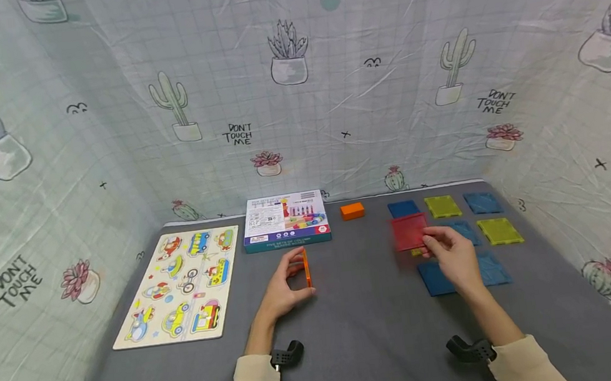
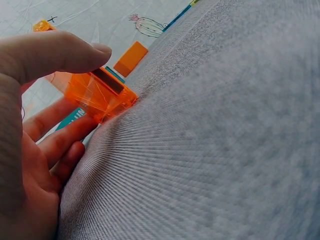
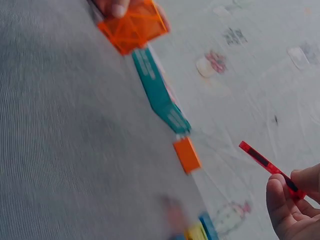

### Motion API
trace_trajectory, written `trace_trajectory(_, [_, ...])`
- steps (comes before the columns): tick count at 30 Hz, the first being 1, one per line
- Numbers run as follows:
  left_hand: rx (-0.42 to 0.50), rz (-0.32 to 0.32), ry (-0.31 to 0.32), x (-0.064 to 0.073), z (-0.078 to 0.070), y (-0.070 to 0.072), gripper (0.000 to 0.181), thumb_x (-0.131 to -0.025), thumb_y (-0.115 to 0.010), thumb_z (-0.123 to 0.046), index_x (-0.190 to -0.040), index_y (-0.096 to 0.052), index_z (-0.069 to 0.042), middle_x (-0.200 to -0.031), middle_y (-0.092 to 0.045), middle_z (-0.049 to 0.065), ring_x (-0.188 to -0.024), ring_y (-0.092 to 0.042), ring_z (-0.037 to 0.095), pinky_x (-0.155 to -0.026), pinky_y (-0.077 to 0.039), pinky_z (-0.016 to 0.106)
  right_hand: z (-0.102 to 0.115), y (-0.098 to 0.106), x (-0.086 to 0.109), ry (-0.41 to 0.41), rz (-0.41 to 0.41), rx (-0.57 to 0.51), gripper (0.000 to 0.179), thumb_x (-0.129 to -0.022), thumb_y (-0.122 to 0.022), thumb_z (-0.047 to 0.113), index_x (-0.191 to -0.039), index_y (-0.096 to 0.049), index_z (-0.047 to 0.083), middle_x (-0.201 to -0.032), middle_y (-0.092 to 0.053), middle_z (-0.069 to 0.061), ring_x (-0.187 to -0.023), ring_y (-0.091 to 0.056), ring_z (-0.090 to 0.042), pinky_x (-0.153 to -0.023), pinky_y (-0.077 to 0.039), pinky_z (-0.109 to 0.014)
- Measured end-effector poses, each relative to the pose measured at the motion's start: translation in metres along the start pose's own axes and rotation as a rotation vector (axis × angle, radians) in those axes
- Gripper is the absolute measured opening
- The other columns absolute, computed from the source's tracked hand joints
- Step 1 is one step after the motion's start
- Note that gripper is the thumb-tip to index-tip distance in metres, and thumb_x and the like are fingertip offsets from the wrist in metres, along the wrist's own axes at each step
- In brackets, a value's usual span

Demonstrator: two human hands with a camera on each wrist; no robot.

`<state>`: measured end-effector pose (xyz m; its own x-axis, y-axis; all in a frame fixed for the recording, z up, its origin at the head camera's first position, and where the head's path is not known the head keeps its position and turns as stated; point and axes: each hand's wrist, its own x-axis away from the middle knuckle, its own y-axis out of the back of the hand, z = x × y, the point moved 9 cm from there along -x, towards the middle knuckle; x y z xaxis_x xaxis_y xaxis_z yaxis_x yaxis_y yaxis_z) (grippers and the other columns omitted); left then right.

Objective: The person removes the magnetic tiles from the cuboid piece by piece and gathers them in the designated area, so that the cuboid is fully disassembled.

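Note:
My left hand [image 1: 283,288] holds a see-through orange square tile [image 1: 307,268] on edge, between thumb and fingers. In the left wrist view the lower edge of this orange tile [image 2: 100,95] meets the grey cloth. Over on the right, my right hand [image 1: 454,256] pinches a see-through red square tile [image 1: 409,232] by its near right side. The right wrist view shows the red tile [image 3: 262,160] edge-on, raised off the table. Beneath and beyond that hand lie several flat tiles, including a blue tile [image 1: 436,278] and a yellow tile [image 1: 500,231]; the red tile and hand partly cover some.
A wooden puzzle board [image 1: 176,287] with vehicle pictures lies at the left. At the back stand a printed teal-edged box [image 1: 286,221] and a small orange block [image 1: 352,211]. Patterned cloth [image 1: 339,86] walls the table [image 1: 368,347] at the back and sides.

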<state>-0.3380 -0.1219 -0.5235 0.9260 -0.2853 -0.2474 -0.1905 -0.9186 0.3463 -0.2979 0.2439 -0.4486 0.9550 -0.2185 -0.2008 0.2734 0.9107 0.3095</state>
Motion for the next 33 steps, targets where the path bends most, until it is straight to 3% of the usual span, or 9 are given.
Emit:
trace_trajectory(6, [0.005, 0.009, 0.036, 0.003, -0.005, 0.0, 0.094, -0.072, -0.083, -0.003, -0.153, -0.036, -0.015, -0.148, -0.049, 0.018, -0.136, -0.047, 0.042, -0.117, -0.033, 0.06, -0.008, 0.035, 0.002, -0.059, -0.101, 0.06, 0.034, -0.1, -0.06, 0.022, -0.128, -0.062, 0.001, -0.103, -0.068, -0.011, -0.075, -0.067, -0.001, -0.071, -0.058, -0.016])
trace_trajectory(12, [0.011, 0.042, 0.047, 0.01, -0.033, 0.004, 0.09, -0.075, -0.081, -0.002, -0.153, -0.037, -0.013, -0.146, -0.048, 0.021, -0.135, -0.049, 0.042, -0.117, -0.034, 0.058, -0.017, 0.067, 0.003, -0.122, -0.175, 0.082, 0.034, -0.103, -0.055, 0.019, -0.131, -0.059, -0.001, -0.095, -0.064, 0.007, -0.072, -0.064, 0.003, -0.066, -0.056, -0.013])
trace_trajectory(15, [0.023, 0.043, 0.039, 0.011, -0.039, 0.004, 0.089, -0.075, -0.08, -0.001, -0.152, -0.037, -0.01, -0.145, -0.049, 0.021, -0.134, -0.049, 0.043, -0.116, -0.034, 0.06, -0.025, 0.084, 0.004, -0.137, -0.21, 0.076, 0.033, -0.103, -0.053, 0.016, -0.13, -0.058, -0.003, -0.09, -0.064, 0.014, -0.069, -0.063, 0.003, -0.064, -0.055, -0.014])
trace_trajectory(19, [0.039, 0.041, 0.03, 0.011, -0.039, 0.003, 0.089, -0.074, -0.081, 0.0, -0.152, -0.038, -0.009, -0.145, -0.049, 0.022, -0.134, -0.048, 0.045, -0.116, -0.034, 0.061, -0.036, 0.106, 0.008, -0.172, -0.257, 0.095, 0.032, -0.103, -0.052, 0.015, -0.13, -0.058, -0.003, -0.083, -0.061, 0.022, -0.067, -0.063, 0.003, -0.062, -0.055, -0.014])
trace_trajectory(27, [0.043, 0.041, 0.025, 0.009, -0.036, 0.002, 0.09, -0.074, -0.081, 0.0, -0.152, -0.038, -0.015, -0.145, -0.048, 0.025, -0.134, -0.048, 0.045, -0.116, -0.033, 0.061, -0.06, 0.143, 0.015, -0.228, -0.332, 0.113, 0.028, -0.102, -0.053, 0.014, -0.125, -0.06, -0.001, -0.074, -0.059, 0.024, -0.062, -0.06, 0.005, -0.058, -0.054, -0.014])
trace_trajectory(33, [0.043, 0.034, 0.041, 0.009, -0.036, 0.002, 0.091, -0.073, -0.081, -0.001, -0.152, -0.038, -0.019, -0.145, -0.048, 0.022, -0.133, -0.049, 0.042, -0.116, -0.034, 0.06, -0.083, 0.167, 0.02, -0.284, -0.335, 0.107, 0.014, -0.102, -0.052, 0.018, -0.112, -0.063, 0.015, -0.074, -0.058, 0.025, -0.062, -0.059, 0.007, -0.057, -0.053, -0.014])
